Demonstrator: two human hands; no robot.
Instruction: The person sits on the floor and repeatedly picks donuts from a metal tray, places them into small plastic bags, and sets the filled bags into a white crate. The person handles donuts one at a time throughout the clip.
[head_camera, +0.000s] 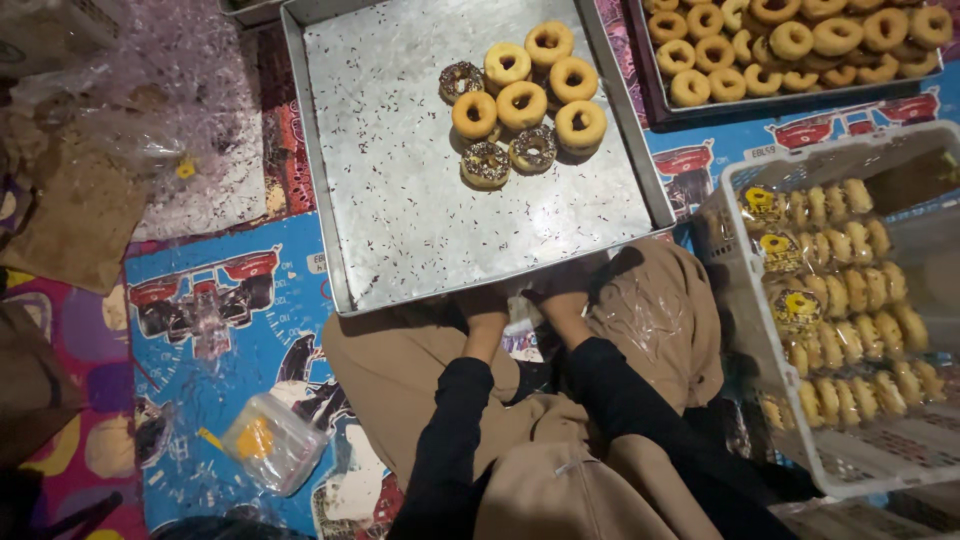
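A large square metal tray (400, 200) lies on the floor in front of my lap, sprinkled with chocolate bits. Several ring doughnuts (522, 103) sit clustered at its far right; some are plain glazed and three carry dark sprinkles. My left hand (485, 308) and my right hand (562, 292) reach side by side to the tray's near edge. Their fingers are hidden under the rim, so I cannot tell their grip. A scrap of clear plastic (518, 335) lies between my wrists on my tan trousers.
A second tray full of plain doughnuts (790, 45) stands at the back right. A white plastic crate (800, 440) on my right holds bagged doughnuts (840, 290). A clear tub (268, 440) lies on the patterned mat (220, 300) to my left, with crumpled plastic sheeting (190, 120) beyond.
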